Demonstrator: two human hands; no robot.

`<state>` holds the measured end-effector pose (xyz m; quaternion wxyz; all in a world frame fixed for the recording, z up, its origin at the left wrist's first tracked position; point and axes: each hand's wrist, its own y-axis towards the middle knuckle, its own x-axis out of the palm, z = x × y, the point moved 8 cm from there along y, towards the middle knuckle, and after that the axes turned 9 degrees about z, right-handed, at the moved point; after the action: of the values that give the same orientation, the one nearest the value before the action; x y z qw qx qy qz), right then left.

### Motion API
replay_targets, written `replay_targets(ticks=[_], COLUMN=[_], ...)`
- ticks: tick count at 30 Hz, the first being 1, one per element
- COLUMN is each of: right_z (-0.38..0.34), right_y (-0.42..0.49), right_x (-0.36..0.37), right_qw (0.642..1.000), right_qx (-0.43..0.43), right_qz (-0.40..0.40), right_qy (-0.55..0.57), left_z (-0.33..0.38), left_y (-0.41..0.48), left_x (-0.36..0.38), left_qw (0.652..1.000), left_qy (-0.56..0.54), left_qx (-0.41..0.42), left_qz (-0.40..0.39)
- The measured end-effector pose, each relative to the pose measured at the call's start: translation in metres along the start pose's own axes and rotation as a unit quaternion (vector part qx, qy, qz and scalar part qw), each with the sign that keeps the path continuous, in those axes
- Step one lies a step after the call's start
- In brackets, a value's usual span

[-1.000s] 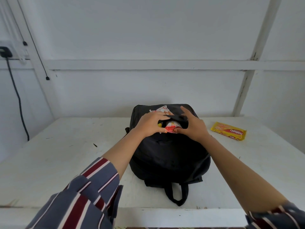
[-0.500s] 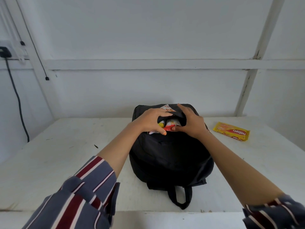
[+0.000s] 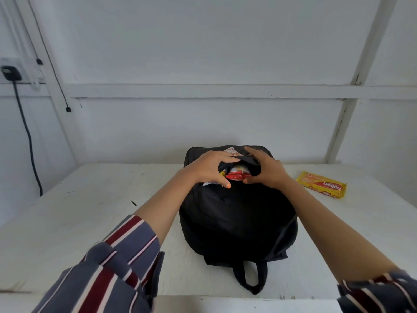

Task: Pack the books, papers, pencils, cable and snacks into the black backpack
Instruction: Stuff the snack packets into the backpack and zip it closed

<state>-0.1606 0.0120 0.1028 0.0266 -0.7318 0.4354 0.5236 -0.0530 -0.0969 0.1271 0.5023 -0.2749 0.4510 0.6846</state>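
Observation:
The black backpack (image 3: 237, 222) lies flat on the white table (image 3: 90, 222), top end away from me. Both my hands are at its open front pocket. My left hand (image 3: 207, 166) curls over the pocket's left side, its thumb pressing a white snack wrapper at the lower edge. My right hand (image 3: 268, 170) grips the pocket flap, fingers on top and thumb beside a red snack pack (image 3: 238, 176) that shows inside the opening. The corner of another wrapper (image 3: 231, 151) pokes out above my left hand. A yellow biscuit pack (image 3: 321, 184) lies on the table right of the backpack.
The backpack's strap loop (image 3: 250, 276) hangs toward the table's front edge. A white wall with beams stands right behind the table. A black power cable (image 3: 27, 132) runs down the left wall from a plug.
Both hands have closed in a little around the pocket opening, and the flap now covers more of the snack packs. The backpack and the yellow pack have stayed put.

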Motion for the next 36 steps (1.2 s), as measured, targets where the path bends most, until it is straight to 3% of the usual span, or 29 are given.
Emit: replay_targets(ticks=[4, 6, 9, 11, 14, 17, 22, 28, 31, 33, 36], right_z=[-0.004, -0.007, -0.001, -0.008, -0.022, -0.034, -0.052, -0.057, -0.058, -0.052, -0.029], right_y=[0.000, 0.001, 0.002, -0.002, 0.007, 0.017, 0.021, 0.025, 0.026, 0.025, 0.022], right_x=[-0.003, -0.002, 0.009, 0.003, -0.025, -0.027, 0.012, 0.005, 0.004, -0.006, -0.027], right_qw=[0.995, 0.993, 0.995, 0.980, 0.954, 0.971, 0.985, 0.994, 0.999, 0.999, 0.982], right_qx=[-0.016, -0.024, 0.014, 0.064, 0.108, 0.097, 0.058, 0.034, 0.015, 0.029, 0.100], right_qz=[0.073, 0.066, -0.084, -0.162, -0.083, -0.002, -0.125, -0.085, -0.043, 0.028, 0.111], right_qy=[-0.071, -0.093, -0.052, 0.100, 0.269, 0.217, 0.099, 0.065, 0.022, 0.011, 0.114], left_z=[0.000, -0.001, -0.004, -0.003, -0.002, -0.002, 0.004, 0.006, 0.006, 0.005, 0.006], left_y=[-0.002, -0.002, -0.003, -0.003, -0.004, -0.004, -0.009, -0.012, -0.011, -0.010, -0.008], left_x=[0.001, 0.002, 0.004, 0.004, 0.005, 0.008, 0.009, 0.015, 0.016, 0.016, 0.016], left_qw=[1.000, 1.000, 1.000, 1.000, 1.000, 0.999, 0.998, 0.995, 0.994, 0.994, 0.993], left_qy=[-0.018, -0.021, -0.020, -0.016, -0.011, 0.002, 0.031, 0.069, 0.081, 0.086, 0.095], left_qx=[0.003, 0.004, 0.001, 0.003, 0.004, 0.009, 0.034, 0.046, 0.050, 0.057, 0.069], left_qz=[0.002, 0.001, -0.004, -0.008, -0.021, -0.033, -0.043, -0.059, -0.054, -0.041, -0.020])
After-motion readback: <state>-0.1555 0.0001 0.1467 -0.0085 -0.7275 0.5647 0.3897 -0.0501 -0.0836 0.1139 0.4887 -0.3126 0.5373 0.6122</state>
